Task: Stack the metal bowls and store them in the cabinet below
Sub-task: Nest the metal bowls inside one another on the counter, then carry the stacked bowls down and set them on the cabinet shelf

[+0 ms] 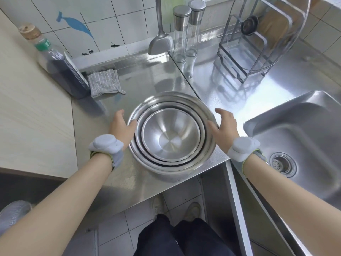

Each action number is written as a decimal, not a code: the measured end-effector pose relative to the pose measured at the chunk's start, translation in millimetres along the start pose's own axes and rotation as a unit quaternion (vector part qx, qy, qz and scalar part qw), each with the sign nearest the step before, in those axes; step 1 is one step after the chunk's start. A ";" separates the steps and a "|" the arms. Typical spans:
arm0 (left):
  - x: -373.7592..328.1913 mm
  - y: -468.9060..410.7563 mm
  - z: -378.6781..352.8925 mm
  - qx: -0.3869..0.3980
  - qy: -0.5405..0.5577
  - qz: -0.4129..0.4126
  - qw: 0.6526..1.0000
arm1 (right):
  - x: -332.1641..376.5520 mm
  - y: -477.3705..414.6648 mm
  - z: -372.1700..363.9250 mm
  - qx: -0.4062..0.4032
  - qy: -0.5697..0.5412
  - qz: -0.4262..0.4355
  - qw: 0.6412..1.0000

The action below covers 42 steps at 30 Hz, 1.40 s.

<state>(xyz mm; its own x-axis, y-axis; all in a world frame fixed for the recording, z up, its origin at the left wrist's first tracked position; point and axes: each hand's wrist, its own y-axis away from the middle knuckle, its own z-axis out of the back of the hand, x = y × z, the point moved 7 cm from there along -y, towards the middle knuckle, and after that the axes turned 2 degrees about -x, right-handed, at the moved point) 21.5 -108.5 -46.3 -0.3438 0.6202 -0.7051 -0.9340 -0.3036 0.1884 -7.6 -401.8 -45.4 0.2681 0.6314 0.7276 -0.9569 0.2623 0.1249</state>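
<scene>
Head view: the bowls (172, 133) sit nested at frame centre on the counter (147, 74). The left hand (121, 126) and right hand (224, 126) flank the outer rim, fingers spread, thumbs touching, nothing lifted. Stacking looks done; next comes a firm two-sided lift down to the cabinet.

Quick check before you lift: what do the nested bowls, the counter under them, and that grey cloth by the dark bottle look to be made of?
Nested bowls: likely stainless steel, with a brushed satin inside and bright polished rims that catch highlights. Counter: also steel sheet by the look, with a fine dimpled texture and blurred reflections. Grey cloth: woven fabric, matte, ribbed and folded, possibly microfibre or cotton; I cannot tell which.
</scene>
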 end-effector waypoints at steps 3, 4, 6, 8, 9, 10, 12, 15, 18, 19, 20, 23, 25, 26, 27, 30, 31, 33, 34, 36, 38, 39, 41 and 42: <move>19.5 -2.9 -13.4 0.050 0.074 0.089 0.992 | -18.5 4.1 -15.0 0.061 -0.133 -0.102 0.984; 20.9 -3.7 -15.0 0.060 0.103 0.101 0.988 | -20.6 4.6 -17.7 0.066 -0.168 -0.125 0.976; 25.0 -0.8 -17.3 0.070 0.163 0.117 0.977 | -25.4 9.4 -24.5 0.079 -0.216 -0.159 0.960; 27.5 0.0 -16.9 0.066 0.199 0.124 0.970 | -28.5 12.2 -28.6 0.078 -0.238 -0.176 0.952; 28.5 0.6 -16.5 0.063 0.211 0.127 0.967 | -28.7 13.1 -29.1 0.074 -0.241 -0.179 0.951; 29.9 2.2 -16.8 0.062 0.216 0.128 0.966 | -28.5 15.2 -29.2 0.069 -0.244 -0.182 0.950; 32.1 4.9 -17.6 0.064 0.217 0.126 0.966 | -28.1 16.9 -29.4 0.063 -0.251 -0.184 0.948; 38.2 11.5 -16.8 0.070 0.218 0.117 0.966 | -30.2 23.7 -30.9 0.059 -0.254 -0.192 0.946; 43.0 16.9 -14.5 0.077 0.223 0.108 0.966 | -31.9 33.2 -30.7 0.044 -0.245 -0.190 0.950; 44.3 20.9 -13.1 0.079 0.226 0.107 0.965 | -32.7 38.8 -30.6 0.037 -0.243 -0.189 0.951; 42.7 21.9 -12.7 0.079 0.230 0.107 0.964 | -31.5 40.3 -29.0 0.032 -0.243 -0.187 0.951; 51.6 37.3 -8.4 0.095 0.230 0.112 0.962 | -34.4 60.1 -31.0 0.015 -0.243 -0.185 0.952; 59.2 49.2 -4.0 0.104 0.229 0.106 0.962 | -37.0 74.3 -32.5 0.012 -0.229 -0.188 0.955; 62.5 55.8 -1.3 0.106 0.232 0.098 0.962 | -38.8 82.5 -34.1 0.014 -0.224 -0.190 0.956; 66.4 62.4 1.5 0.109 0.234 0.095 0.961 | -40.7 91.3 -36.0 0.018 -0.223 -0.194 0.955; 79.1 79.8 7.6 0.111 0.239 0.093 0.960 | -46.3 117.3 -39.1 0.020 -0.233 -0.203 0.951; 81.7 86.1 9.5 0.112 0.237 0.092 0.960 | -48.6 125.2 -40.1 0.018 -0.236 -0.205 0.950; 86.7 100.1 14.7 0.115 0.232 0.089 0.962 | -51.1 143.5 -40.1 0.018 -0.233 -0.208 0.950; 85.9 102.8 14.2 0.117 0.229 0.086 0.963 | -53.7 147.2 -39.5 0.015 -0.239 -0.213 0.947; 90.7 114.3 15.7 0.121 0.224 0.086 0.963 | -58.0 161.2 -39.0 0.013 -0.240 -0.219 0.946; 94.9 125.1 16.9 0.126 0.216 0.087 0.964 | -61.4 173.2 -37.8 0.013 -0.230 -0.223 0.947; 96.4 130.2 18.2 0.127 0.213 0.085 0.965 | -61.9 177.8 -37.4 0.013 -0.227 -0.224 0.948; 100.1 140.4 19.2 0.126 0.210 0.081 0.966 | -63.6 185.1 -37.0 0.015 -0.226 -0.229 0.947; 102.0 144.5 19.0 0.127 0.209 0.081 0.966 | -64.8 188.1 -36.6 0.014 -0.226 -0.231 0.946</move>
<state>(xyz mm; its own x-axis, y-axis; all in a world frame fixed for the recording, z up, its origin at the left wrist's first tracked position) -150.4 -75.4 -78.0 -0.4671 0.2165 -0.8573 -0.8835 -0.1515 0.4432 -200.8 -366.6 -93.7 0.5898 0.0761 0.8039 -0.7531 0.4111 0.5136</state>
